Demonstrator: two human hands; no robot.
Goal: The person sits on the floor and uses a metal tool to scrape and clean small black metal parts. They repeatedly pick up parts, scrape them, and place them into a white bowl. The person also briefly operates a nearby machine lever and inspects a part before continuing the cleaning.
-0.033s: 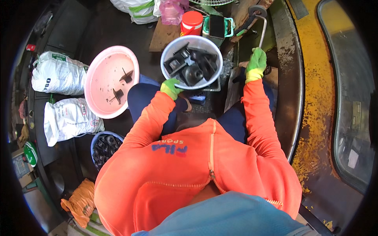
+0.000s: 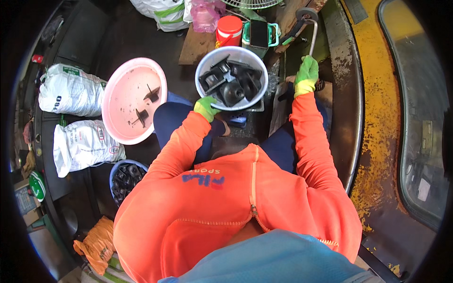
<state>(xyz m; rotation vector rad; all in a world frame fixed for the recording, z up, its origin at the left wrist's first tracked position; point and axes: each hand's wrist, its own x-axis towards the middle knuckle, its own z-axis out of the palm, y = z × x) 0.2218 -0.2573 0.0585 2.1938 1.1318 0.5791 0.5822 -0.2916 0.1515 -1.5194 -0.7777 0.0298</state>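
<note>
A pale lavender basin [image 2: 250, 102] stands in front of me, heaped with black molded parts [image 2: 232, 92], one of them dome-shaped. My left hand [image 2: 206, 109], in a green glove, is closed on the basin's near left rim; its thumb side is partly hidden. Further right, my right hand [image 2: 307, 71], in a green and yellow glove, is wrapped round the lower end of a bent metal rod [image 2: 314, 40]. At its upper end the rod meets a dark round disc [image 2: 306, 14].
A pink basin [image 2: 118, 85] with two dark finned pieces is at left, beside white sacks [image 2: 71, 89]. A blue basin [image 2: 113, 175] of black parts lies lower. A red jug [image 2: 229, 27] and a phone [image 2: 258, 34] are beyond. Yellow machinery [image 2: 377, 155] borders the right.
The whole view has shifted very slightly, and the lavender basin appears a little lower and to the right. Both hands keep their holds.
</note>
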